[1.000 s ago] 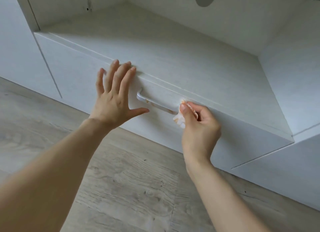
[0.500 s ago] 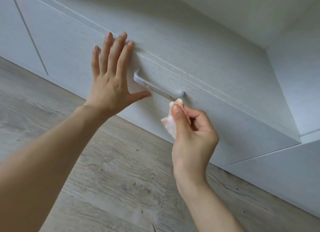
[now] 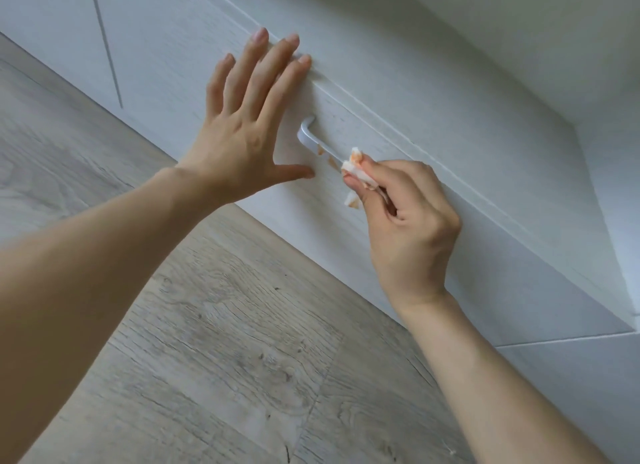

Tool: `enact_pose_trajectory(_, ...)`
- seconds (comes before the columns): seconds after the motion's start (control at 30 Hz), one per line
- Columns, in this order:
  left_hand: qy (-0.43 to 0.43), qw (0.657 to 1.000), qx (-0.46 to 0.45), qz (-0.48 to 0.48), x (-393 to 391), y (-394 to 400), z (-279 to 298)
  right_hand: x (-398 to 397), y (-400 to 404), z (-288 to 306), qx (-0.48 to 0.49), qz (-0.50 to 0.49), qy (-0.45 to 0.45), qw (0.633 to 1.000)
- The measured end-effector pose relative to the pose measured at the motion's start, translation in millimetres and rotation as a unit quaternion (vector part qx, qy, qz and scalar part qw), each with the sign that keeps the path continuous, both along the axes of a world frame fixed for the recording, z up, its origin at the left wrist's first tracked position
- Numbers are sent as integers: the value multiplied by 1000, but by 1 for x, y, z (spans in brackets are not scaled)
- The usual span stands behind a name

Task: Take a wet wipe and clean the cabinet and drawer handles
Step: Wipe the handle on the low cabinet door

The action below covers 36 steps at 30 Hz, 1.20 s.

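A silver bar handle [image 3: 313, 141] with orange smears sits on the white drawer front [image 3: 433, 158]. My right hand [image 3: 408, 221] pinches a small white wet wipe [image 3: 356, 172], stained orange, and holds it against the handle's middle. The handle's right part is hidden behind the wipe and fingers. My left hand [image 3: 249, 124] lies flat with straight, spread fingers on the drawer front, just left of the handle, fingertips at the drawer's top edge.
White cabinet panels [image 3: 52, 30] continue to the left, and another panel [image 3: 588, 377] lies at the lower right. A recessed white shelf [image 3: 519, 48] runs above the drawer. Grey wood-look floor [image 3: 225, 342] spreads below.
The view has shifted closer. My right hand has slid the wipe from the handle's right end leftward to its middle. My left hand stays flat on the drawer front.
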State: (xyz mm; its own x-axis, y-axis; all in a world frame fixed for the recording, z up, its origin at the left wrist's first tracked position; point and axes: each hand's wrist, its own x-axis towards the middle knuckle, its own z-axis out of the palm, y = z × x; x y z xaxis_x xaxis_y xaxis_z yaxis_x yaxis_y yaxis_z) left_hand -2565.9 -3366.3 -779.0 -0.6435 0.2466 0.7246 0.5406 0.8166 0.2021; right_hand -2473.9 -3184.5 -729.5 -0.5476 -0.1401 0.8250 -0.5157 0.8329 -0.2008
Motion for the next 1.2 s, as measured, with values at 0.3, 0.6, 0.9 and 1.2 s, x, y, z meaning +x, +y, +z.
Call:
enact_pose_trajectory(0.3, 2, 1000, 2, 3, -3, -1, -2, 7, -11, 5, -151, -34, -113, 982)
enact_pose_trajectory(0.6, 14, 1000, -9, 11, -3, -1, -4, 3, 10, 1, 98, -2, -22, 995)
enact_pose_trajectory(0.9, 21, 1000, -9, 18, -6, -1, -5, -9, 7, 6, 161, -32, 38, 986)
enact_pose_trajectory(1.2, 28, 999, -4, 17, -8, -1, -7, -5, -12, 0, 102, -65, 40, 992)
